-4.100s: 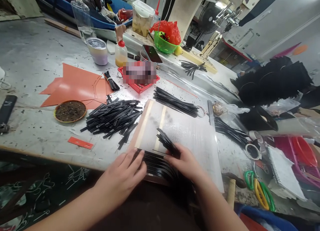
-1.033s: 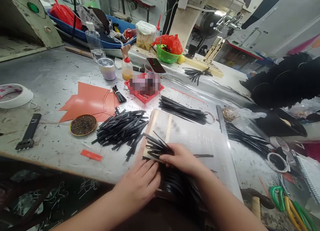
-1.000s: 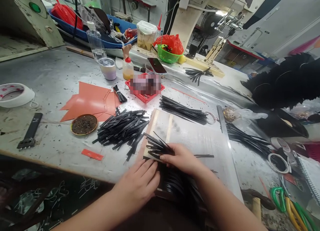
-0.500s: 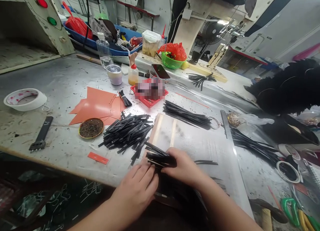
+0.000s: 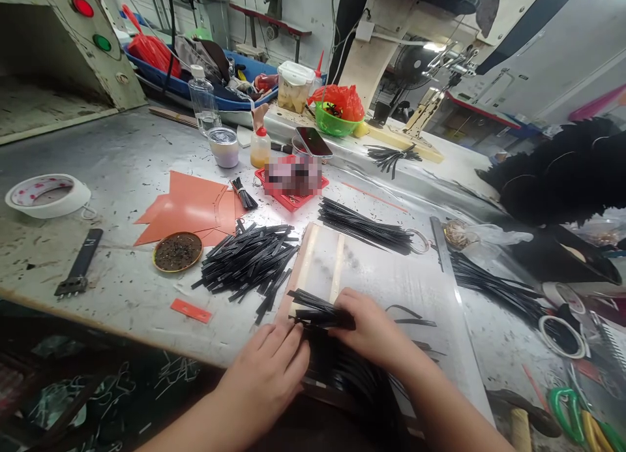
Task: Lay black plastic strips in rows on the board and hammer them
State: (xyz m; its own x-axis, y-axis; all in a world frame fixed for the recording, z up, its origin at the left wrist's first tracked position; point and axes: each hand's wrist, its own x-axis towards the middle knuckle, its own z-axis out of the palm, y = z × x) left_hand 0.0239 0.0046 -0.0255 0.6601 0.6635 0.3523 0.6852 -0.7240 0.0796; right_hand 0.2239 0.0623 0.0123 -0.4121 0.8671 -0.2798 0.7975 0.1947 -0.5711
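Note:
My right hand (image 5: 366, 325) is closed around a bundle of thin black strips (image 5: 320, 310), whose ends point left over a light board (image 5: 386, 279). More of the strips curve down below this hand towards my lap. My left hand (image 5: 276, 357) is at the board's near left corner, its fingers curled and pinching at the black strips by the bundle's ends; the thumb is hidden. Just beyond lies a loose pile of short black strips (image 5: 247, 259). Another bundle of long strips (image 5: 364, 225) rests along the board's far edge.
Orange sheets (image 5: 195, 201), a round dish of dark bits (image 5: 177, 252), a tape roll (image 5: 47, 195) and a black toothed tool (image 5: 79, 263) lie left. A metal ruler (image 5: 443, 243) borders the board. Green-handled scissors (image 5: 567, 409) and a hammer (image 5: 525, 416) are at right. A sewing machine (image 5: 391, 41) stands behind.
My right hand has shifted slightly right with the strip bundle, and its ends have moved a little away from my left hand. The left hand stays almost still.

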